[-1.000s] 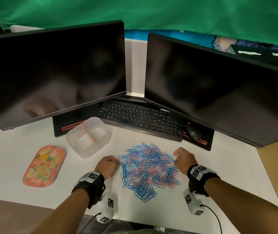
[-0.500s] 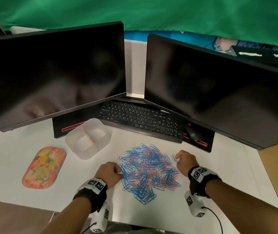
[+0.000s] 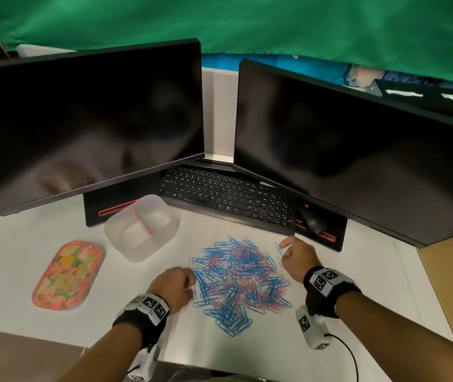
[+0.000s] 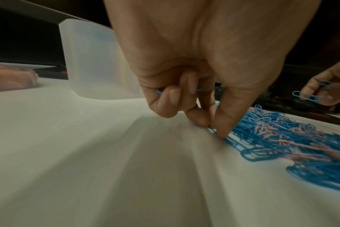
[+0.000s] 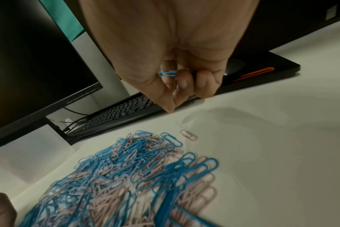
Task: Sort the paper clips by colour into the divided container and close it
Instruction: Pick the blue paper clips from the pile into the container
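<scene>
A heap of blue and pink paper clips (image 3: 240, 282) lies on the white desk between my hands. The translucent divided container (image 3: 142, 228) stands open to the upper left, its two compartments split by a pink-edged wall. My left hand (image 3: 177, 285) is at the heap's left edge; in the left wrist view its thumb and forefinger (image 4: 213, 122) pinch a blue clip at the pile's edge while its curled fingers hold another blue clip (image 4: 159, 91). My right hand (image 3: 295, 256) hovers at the heap's upper right, with blue clips (image 5: 168, 73) held in its curled fingers.
A floral lid (image 3: 67, 275) lies flat left of the container. A black keyboard (image 3: 228, 199) and mouse (image 3: 313, 223) sit behind the heap under two dark monitors (image 3: 82, 119). One pink clip (image 5: 188, 135) lies apart from the heap.
My left hand has slid down along the heap's left edge and pinches a clip there. My right hand has lifted slightly, with blue clips showing in its fingers.
</scene>
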